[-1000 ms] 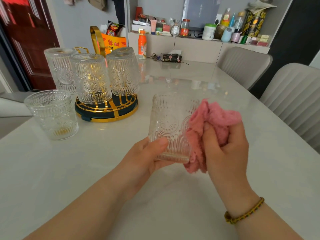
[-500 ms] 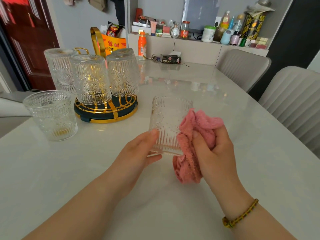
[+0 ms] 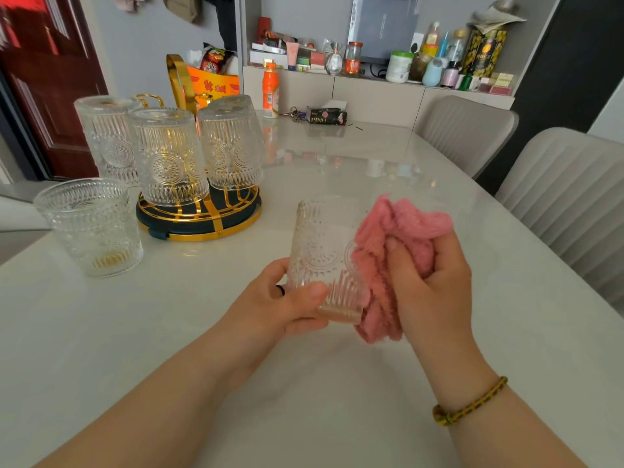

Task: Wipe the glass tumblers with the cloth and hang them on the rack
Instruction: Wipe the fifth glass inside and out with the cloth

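Pink cloth (image 3: 380,255) bunched in right hand (image 3: 435,288), higher against tumbler (image 3: 320,251) than before; left hand (image 3: 280,309) round its base.

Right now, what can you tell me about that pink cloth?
The pink fluffy cloth looks like soft terry. It is bunched up in the right hand, which grips it, with folds poking out on top and a tail hanging below. It presses against the side of the clear embossed glass tumbler held by the left hand.
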Motion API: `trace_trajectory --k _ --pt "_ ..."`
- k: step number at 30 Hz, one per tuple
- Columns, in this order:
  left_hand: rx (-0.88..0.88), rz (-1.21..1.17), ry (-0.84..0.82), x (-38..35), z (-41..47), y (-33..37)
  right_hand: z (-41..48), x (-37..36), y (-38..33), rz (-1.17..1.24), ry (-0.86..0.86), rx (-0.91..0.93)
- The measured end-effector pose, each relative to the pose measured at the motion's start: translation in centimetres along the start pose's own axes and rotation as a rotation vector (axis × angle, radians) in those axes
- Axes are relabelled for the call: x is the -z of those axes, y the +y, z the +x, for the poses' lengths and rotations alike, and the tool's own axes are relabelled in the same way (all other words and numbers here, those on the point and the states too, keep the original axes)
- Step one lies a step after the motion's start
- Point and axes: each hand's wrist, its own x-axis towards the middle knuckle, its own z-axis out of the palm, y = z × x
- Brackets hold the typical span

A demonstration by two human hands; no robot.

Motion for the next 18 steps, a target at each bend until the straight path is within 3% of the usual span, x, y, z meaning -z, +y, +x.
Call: trace_trajectory --k 5,9,15,18 --pt "-0.046 -0.118 -0.035 -0.2 -0.2 0.4 0.2 -0.7 0.5 0.123 -0.154 -0.242" --pt "-0.039 -0.163 0.080 0.5 0.4 0.4 -1.1 -1.4 -0.1 0.058 -0.288 -0.211" --pt "-0.037 -0.025 0.006 0.3 0.1 0.4 -1.2 -0.6 -0.8 -0.043 -0.084 0.122" --pt "-0.013 -0.008 -0.051 0.0 -0.1 0.0 -0.4 0.0 -0.5 -0.046 0.037 0.089"
